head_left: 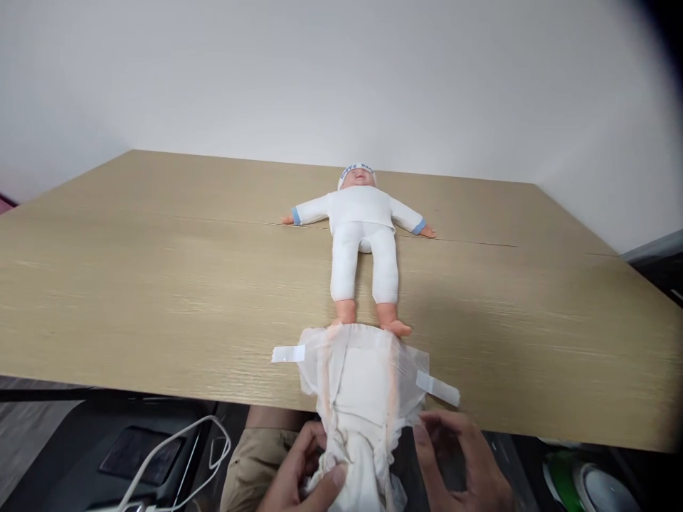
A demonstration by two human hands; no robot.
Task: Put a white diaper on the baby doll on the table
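Observation:
A white diaper (366, 377) lies spread over the table's front edge, its upper part flat and its lower part bunched and hanging toward me. Its two tape tabs stick out to the sides. My left hand (306, 473) grips the lower left edge, thumb on top and fingers curled beneath. At the right edge, the thumb and index fingertip of my right hand (462, 455) come together against the diaper's border; the exact contact is hard to see. Just beyond the diaper lies a baby doll (363, 210) on its back, in white clothes and cap, arms spread, feet toward me.
The wooden table (160, 284) reaches back to a white wall (267, 78). At lower left, a dark phone (141, 454) and a white cable (176, 439) rest on a black seat (58, 455). A green and white round object (584, 480) is at lower right.

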